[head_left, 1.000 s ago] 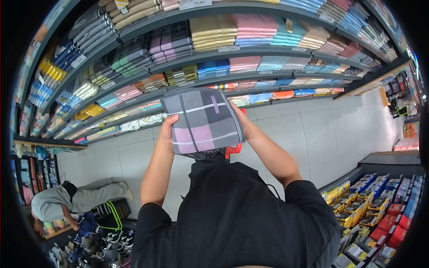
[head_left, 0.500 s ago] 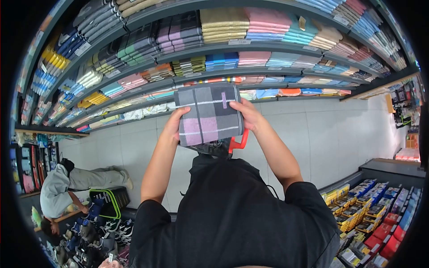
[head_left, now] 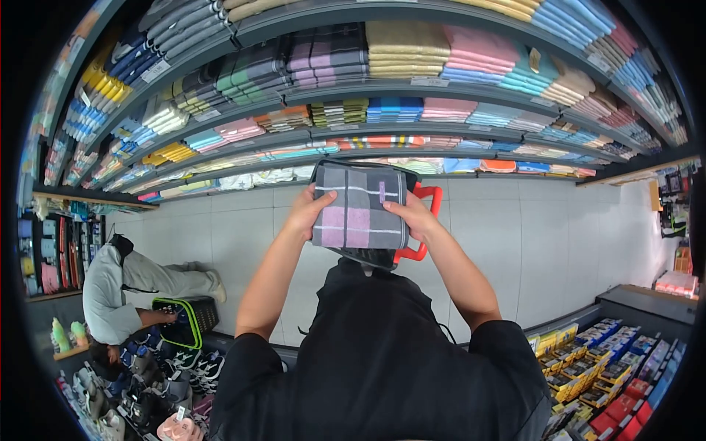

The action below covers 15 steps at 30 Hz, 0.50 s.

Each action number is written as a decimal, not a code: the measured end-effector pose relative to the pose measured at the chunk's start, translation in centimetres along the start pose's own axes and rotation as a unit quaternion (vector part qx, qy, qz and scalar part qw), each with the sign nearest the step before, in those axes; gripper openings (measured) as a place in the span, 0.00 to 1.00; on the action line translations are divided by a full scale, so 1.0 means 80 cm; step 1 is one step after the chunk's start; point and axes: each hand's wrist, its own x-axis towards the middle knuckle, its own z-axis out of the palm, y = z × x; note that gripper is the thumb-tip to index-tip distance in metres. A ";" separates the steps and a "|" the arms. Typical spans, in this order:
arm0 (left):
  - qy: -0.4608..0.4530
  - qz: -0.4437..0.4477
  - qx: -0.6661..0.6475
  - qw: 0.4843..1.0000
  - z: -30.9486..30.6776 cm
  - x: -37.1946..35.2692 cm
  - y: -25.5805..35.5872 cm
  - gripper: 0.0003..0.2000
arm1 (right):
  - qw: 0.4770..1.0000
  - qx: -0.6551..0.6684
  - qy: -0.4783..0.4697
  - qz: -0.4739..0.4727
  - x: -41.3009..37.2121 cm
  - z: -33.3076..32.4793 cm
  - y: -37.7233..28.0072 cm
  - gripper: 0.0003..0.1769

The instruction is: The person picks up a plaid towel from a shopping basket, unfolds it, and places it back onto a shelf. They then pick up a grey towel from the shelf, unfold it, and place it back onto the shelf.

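A folded plaid towel (head_left: 358, 213) in grey, black and lilac is held flat between my two hands. My left hand (head_left: 312, 209) grips its left edge, thumb on top, fingers mostly hidden underneath. At the opposite edge my right hand (head_left: 412, 217) holds it the same way, thumb near a small purple label. Right below the towel is a black shopping basket (head_left: 376, 259) with a red handle (head_left: 434, 213). The towel covers most of the basket, so its contents are hidden.
Shelves (head_left: 338, 87) of folded towels curve across the front. At the lower left a person (head_left: 110, 294) bends beside a black basket with a green rim (head_left: 193, 323), near racks of shoes (head_left: 147, 397). Packaged goods (head_left: 610, 360) fill a display at the lower right.
The towel and both hands have moved down and slightly right in view, over the basket, more of which now shows. The person at left has put an arm toward the green-rimmed basket.
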 end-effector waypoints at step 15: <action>-0.070 0.128 -0.011 0.989 -0.052 0.189 0.255 0.21 | 0.979 -0.102 0.088 -0.151 0.181 0.107 -0.242 0.19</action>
